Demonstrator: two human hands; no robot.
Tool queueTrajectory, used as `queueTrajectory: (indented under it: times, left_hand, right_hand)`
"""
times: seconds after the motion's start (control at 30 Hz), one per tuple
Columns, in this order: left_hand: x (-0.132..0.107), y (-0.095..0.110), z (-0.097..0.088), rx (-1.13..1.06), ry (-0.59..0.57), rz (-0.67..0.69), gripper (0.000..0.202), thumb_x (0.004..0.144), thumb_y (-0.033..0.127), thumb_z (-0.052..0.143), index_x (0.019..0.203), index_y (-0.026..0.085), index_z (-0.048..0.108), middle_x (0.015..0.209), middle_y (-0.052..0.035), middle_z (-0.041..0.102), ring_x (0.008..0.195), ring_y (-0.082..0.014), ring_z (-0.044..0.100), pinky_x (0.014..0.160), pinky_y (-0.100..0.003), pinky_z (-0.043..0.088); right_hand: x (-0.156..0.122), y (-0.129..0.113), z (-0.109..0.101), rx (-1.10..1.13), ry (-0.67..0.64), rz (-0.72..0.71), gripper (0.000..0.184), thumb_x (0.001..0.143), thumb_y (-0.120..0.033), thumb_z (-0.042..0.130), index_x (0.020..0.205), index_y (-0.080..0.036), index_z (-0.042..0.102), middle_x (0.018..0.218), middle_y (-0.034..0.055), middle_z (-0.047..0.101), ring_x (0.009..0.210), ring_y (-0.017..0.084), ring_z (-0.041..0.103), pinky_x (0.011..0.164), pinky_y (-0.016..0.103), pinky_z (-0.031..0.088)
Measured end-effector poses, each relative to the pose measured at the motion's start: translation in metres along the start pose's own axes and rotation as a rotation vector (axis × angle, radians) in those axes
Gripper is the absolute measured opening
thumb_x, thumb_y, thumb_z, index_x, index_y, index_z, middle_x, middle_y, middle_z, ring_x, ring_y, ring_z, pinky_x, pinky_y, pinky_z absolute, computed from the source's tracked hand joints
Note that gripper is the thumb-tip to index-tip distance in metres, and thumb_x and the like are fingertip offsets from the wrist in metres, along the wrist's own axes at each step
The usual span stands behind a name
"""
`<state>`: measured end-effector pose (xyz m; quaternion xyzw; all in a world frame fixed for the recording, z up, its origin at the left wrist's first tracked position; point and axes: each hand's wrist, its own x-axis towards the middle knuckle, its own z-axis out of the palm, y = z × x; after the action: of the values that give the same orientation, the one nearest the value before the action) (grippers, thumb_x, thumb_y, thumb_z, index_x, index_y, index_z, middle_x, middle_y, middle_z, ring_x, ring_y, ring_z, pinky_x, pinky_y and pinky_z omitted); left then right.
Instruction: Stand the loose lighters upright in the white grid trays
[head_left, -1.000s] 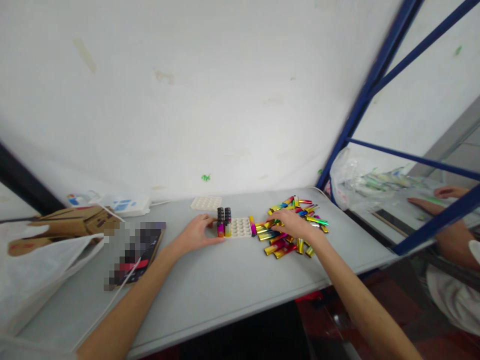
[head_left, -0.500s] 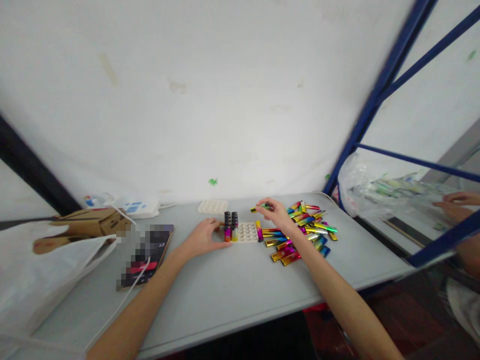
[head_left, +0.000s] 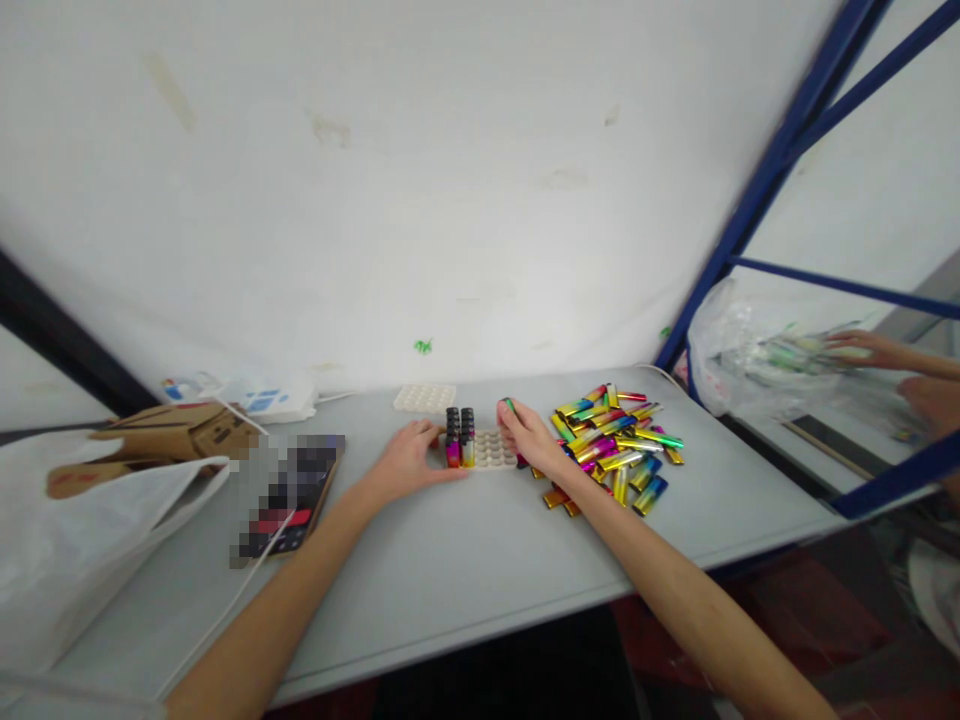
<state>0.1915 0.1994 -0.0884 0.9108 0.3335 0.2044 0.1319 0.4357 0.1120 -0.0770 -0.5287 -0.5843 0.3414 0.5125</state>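
Note:
A white tray with rows of round holes lies on the table. At its left end stand several shiny lighters with black tops, in two columns. My left hand is curved around that end, thumb along the front and fingers at the back, gripping the tray. Over the tray's right part, my right hand is closed around a shiny lighter; only its green tip shows above the fingers. Just right of that hand lies a loose pile of metallic, rainbow-coloured lighters.
A second white tray lies near the wall. To the left are a partly blurred phone-like box, a cardboard box, a white bag and a cable. Blue shelving and another person's hand at a plastic bag are right.
My right hand has moved left and down from above the pile to the tray, turning the lighter more upright. My left hand stays at the tray's left end. The view has shifted slightly.

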Motion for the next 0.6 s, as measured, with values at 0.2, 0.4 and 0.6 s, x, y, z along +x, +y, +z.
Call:
queueTrajectory:
  times: [0.2,0.4,0.6]
  left_hand:
    - [0.0005,-0.0005,0.0,-0.016,0.01,0.022,0.061,0.074,0.079,0.08,0.091,0.021,0.071,0.097,-0.0079,0.069,0.09,-0.0296,0.064,0.085,-0.041,0.053]
    - [0.0022,-0.0052,-0.0019,-0.084,0.003,0.05,0.06,0.07,0.076,0.085,0.089,0.02,0.076,0.096,-0.0073,0.072,0.089,-0.0282,0.066,0.085,-0.039,0.055]
    - [-0.0002,-0.0075,-0.0018,-0.107,0.018,0.084,0.061,0.066,0.073,0.089,0.091,0.019,0.078,0.096,-0.0081,0.072,0.092,-0.0292,0.067,0.086,-0.04,0.056]
  right_hand:
    - [-0.003,-0.0078,-0.006,-0.251,0.227,-0.058,0.058,0.096,-0.072,0.047,0.064,-0.026,0.032,0.064,-0.004,0.03,0.063,0.013,0.033,0.059,0.03,0.025]
    - [-0.0034,-0.0016,-0.0013,-0.274,0.277,-0.041,0.043,0.089,-0.057,0.045,0.062,-0.026,0.031,0.061,-0.0041,0.029,0.061,0.013,0.032,0.058,0.03,0.021]
    - [-0.0018,-0.0036,-0.0025,-0.279,0.253,-0.098,0.048,0.095,-0.064,0.046,0.067,-0.025,0.038,0.063,-0.0047,0.038,0.065,0.014,0.038,0.061,0.028,0.027]
